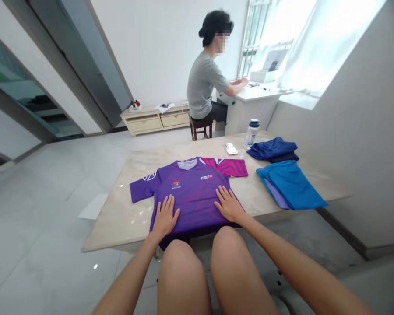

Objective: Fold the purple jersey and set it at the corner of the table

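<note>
A purple T-shirt (193, 197) lies spread front side up on the table, its collar pointing away from me and its hem hanging over the near edge. One sleeve is plain purple with a white emblem; the other has pink stripes. My left hand (166, 216) rests flat on the shirt's lower left, fingers stretched out. On the lower right of the shirt, my right hand (228, 204) lies flat too, fingers spread. Neither hand grips the cloth.
Right of the shirt on the stone-topped table (118, 227) are folded blue clothes (292, 183), a dark blue garment (272, 148), a water bottle (251, 134) and a phone (230, 148). Beyond, a person (203, 83) sits at a white desk (256, 94). A low cabinet (151, 122) stands by the wall.
</note>
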A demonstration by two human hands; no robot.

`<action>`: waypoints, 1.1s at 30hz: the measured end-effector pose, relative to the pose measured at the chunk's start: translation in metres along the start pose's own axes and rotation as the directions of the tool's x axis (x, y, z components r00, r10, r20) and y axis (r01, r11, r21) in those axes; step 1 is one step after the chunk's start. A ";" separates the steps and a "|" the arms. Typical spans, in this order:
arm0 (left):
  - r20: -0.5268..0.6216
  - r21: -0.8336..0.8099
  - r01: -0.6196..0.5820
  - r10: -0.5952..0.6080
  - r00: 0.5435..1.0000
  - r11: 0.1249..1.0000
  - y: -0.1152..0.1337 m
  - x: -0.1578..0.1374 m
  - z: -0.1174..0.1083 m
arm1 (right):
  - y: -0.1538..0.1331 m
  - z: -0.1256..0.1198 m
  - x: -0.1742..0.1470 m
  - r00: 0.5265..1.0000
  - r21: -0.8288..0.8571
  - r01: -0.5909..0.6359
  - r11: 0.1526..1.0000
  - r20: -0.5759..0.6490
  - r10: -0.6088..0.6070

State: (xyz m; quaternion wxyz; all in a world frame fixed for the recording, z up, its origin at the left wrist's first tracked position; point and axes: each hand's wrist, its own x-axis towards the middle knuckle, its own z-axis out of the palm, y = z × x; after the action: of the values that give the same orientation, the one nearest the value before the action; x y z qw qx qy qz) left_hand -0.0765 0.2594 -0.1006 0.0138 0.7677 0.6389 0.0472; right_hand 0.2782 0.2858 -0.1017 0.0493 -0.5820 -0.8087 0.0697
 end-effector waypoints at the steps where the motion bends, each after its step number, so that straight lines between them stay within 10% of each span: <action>1: -0.006 0.019 -0.001 0.001 1.000 1.000 0.000 -0.006 0.000 | -0.003 -0.005 -0.006 1.000 0.002 0.007 1.000 0.015 -0.007; 9: 0.081 0.145 -0.060 0.049 0.996 0.988 -0.004 -0.046 -0.042 | -0.007 -0.064 -0.044 0.985 0.045 0.070 0.997 0.158 -0.076; 13: 0.129 0.173 -0.012 -0.010 0.992 0.985 -0.016 -0.036 -0.071 | 0.031 -0.092 -0.024 0.975 0.194 -0.220 0.956 0.063 0.211; 25: -0.201 -0.114 -0.146 0.121 0.972 0.983 -0.054 0.010 -0.008 | 0.137 -0.054 0.062 0.515 0.267 -0.827 0.495 0.004 0.857; 30: -0.172 -0.149 -0.094 0.068 0.983 0.984 -0.066 0.013 0.002 | 0.149 -0.055 0.065 0.644 0.306 -0.730 0.611 0.008 0.765; 33: -0.153 -0.149 -0.061 0.038 0.988 0.987 -0.086 0.009 -0.004 | 0.152 -0.071 0.054 0.642 0.340 -0.716 0.610 -0.024 0.766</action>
State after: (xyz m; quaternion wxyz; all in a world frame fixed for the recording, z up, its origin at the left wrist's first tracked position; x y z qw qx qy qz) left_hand -0.1594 0.2835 -0.1033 0.0235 0.7743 0.6134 0.1539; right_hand 0.4146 0.3882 -0.0581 0.1710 -0.8537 -0.4663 0.1565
